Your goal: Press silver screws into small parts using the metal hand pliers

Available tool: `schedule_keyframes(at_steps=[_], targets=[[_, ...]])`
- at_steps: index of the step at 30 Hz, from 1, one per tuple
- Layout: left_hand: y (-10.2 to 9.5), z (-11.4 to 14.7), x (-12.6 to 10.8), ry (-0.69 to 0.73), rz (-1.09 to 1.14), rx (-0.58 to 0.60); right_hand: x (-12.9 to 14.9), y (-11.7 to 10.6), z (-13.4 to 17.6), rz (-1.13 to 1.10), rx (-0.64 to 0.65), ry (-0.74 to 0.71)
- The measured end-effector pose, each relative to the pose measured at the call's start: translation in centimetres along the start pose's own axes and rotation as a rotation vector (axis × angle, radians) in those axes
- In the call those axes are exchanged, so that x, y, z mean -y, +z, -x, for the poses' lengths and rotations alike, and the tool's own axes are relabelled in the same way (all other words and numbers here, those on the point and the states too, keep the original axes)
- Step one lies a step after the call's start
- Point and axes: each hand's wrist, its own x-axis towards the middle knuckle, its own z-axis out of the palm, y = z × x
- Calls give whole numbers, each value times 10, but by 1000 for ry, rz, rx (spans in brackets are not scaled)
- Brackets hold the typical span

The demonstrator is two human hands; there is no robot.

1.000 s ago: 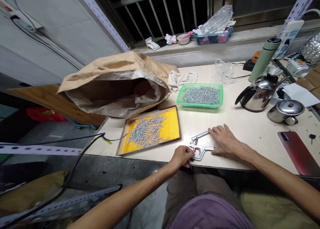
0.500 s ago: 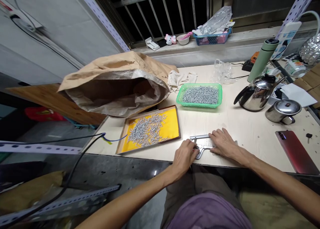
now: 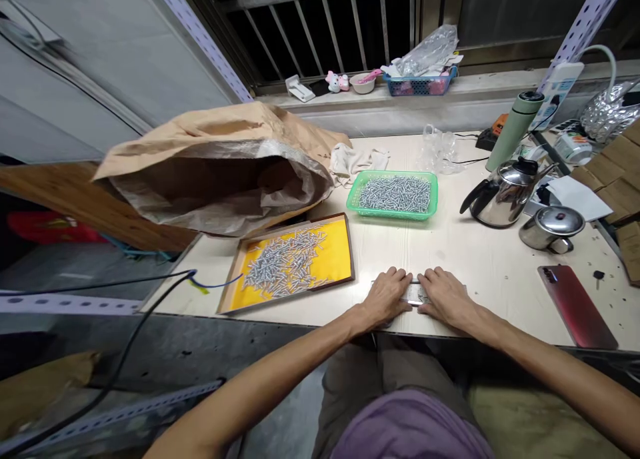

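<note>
At the near edge of the counter (image 3: 480, 259), close to its middle, I see both hands lying palm-down side by side over a flat metal hand tool (image 3: 416, 294), of which only a short silver strip shows in the gap between them. The left hand (image 3: 387, 297) rests flat with its fingers spread forward, covering the tool's left part; the right hand (image 3: 447, 296) lies the same way on the right part, fingers loosely extended. Neither hand is curled into a fist, and I cannot tell whether either one actually grips the tool or merely presses on it. Just left of the left hand, toward the counter's near left corner, sits a shallow yellow-lined tray (image 3: 340, 253) with a heap of small silver screws (image 3: 285, 264). Farther back, near the middle of the counter, a green basket (image 3: 354, 195) holds more of the same screws. A big brown paper sack (image 3: 220, 159) lies open on its side at the left edge. Toward the right edge stand a steel kettle (image 3: 503, 193), a lidded steel pot (image 3: 550, 227) and a green flask (image 3: 515, 131), with a red phone (image 3: 575, 305) near the front right corner.
</note>
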Motion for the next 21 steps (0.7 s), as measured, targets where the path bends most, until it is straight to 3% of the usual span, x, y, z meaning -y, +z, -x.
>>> schedule_keyframes(at_steps=[8,14,17,21], targets=[[4,8,-5,-54,5,-6,10,6,-1,-10,59,-53],[-1,8,-4,-70,16,-36,6,7,0,2,-48,-21],[6,10,0,-109,78,-128,-1,10,-2,-85,-148,-93],[16,22,15,-91,196,-368,-3,16,-6,-172,-323,-164]])
